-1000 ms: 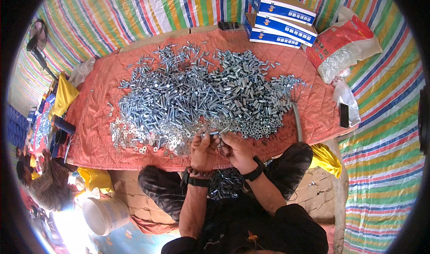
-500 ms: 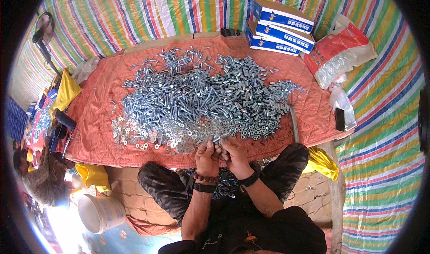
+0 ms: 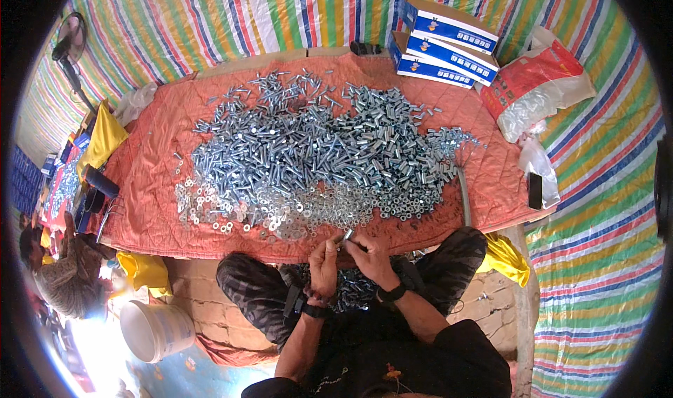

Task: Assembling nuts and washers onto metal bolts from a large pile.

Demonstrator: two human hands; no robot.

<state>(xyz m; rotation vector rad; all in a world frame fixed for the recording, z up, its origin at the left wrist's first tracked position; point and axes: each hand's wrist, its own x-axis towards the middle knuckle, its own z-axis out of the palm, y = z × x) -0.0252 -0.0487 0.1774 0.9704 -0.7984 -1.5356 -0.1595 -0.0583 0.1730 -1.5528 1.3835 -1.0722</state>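
While heaped bolts [image 3: 273, 156] and washers [image 3: 291, 219] lie unused on the counter [image 3: 154, 180], left hand [image 3: 324, 265] and right hand [image 3: 374, 259] clamp one metal fastener [image 3: 348, 235] by its near edge; whether that piece is complete, I cannot tell.

Striped plastic sheeting [image 3: 596, 279] is lining the far and right sides, running in green, yellow, red, blue and white bands. Red quilted cloth [image 3: 151, 180] is covering most of the surface [image 3: 319, 51], with a pale bare edge showing at the far side. A fan [image 3: 70, 37] is standing upper left, near the sheeting. Tan, block-patterned floor [image 3: 203, 293] is showing below; a blue floor patch [image 3: 186, 377] is lying lower left. A pale bucket [image 3: 155, 331] is sitting nearby. Bright light [image 3: 105, 349] is blowing out lower left, source unclear.
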